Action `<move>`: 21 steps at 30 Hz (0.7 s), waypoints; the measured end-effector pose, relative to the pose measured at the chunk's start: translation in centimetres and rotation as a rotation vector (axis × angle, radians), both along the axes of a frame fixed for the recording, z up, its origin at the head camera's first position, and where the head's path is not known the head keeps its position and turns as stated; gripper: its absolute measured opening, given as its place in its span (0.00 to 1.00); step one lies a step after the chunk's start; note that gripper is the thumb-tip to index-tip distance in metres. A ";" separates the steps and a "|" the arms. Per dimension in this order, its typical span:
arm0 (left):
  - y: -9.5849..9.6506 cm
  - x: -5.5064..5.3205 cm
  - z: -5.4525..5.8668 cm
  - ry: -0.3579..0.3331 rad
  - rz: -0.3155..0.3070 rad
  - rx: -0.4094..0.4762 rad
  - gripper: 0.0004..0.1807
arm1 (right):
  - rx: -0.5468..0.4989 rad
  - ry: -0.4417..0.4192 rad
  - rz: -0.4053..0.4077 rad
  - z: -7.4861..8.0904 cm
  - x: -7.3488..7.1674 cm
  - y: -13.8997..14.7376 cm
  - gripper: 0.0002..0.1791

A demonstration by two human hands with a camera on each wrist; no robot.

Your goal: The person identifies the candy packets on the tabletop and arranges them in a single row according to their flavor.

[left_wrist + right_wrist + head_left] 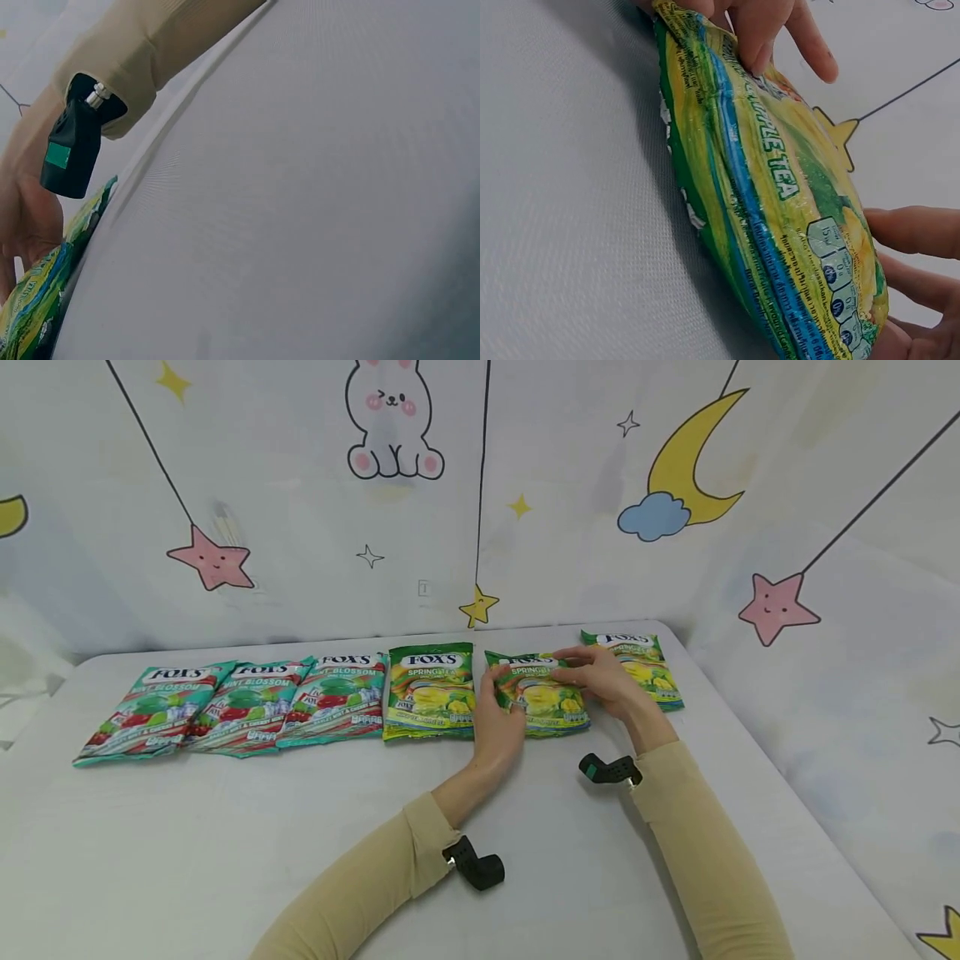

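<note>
Both hands are on a green-and-yellow FOX'S Spring Tea candy bag (546,700) lying on the white table. My left hand (498,727) grips its left side, with the thumb over the front. At the upper right edge my right hand (611,685) holds the bag, fingers on the printed face. The right wrist view shows this candy bag (780,195) tilted, its lower edge raised off the cloth. There the left hand (757,30) pinches one end and the right hand's fingers (919,232) touch the other. In the left wrist view the right hand (34,214) appears beside a bag's edge.
Another Spring Tea bag (430,693) lies just left of the held one, and one more (647,670) to the right. Several mint-green FOX'S bags (330,702) overlap in a row at left. A printed curtain (555,568) rises behind the table (225,843).
</note>
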State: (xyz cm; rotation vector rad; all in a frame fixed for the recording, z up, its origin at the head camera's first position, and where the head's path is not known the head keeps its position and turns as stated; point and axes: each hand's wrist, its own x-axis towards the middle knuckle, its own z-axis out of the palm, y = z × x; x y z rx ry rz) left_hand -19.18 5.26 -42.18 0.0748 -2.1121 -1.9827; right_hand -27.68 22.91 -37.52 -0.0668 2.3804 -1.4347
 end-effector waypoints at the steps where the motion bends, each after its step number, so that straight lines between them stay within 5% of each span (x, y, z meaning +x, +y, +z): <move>1: 0.0 -0.1 0.1 0.003 -0.001 0.001 0.33 | -0.010 0.002 -0.002 0.0 0.0 0.0 0.30; 21: -1.6 -1.3 1.4 -0.121 -0.026 0.072 0.37 | -0.150 0.048 -0.032 -0.1 0.3 -1.1 0.28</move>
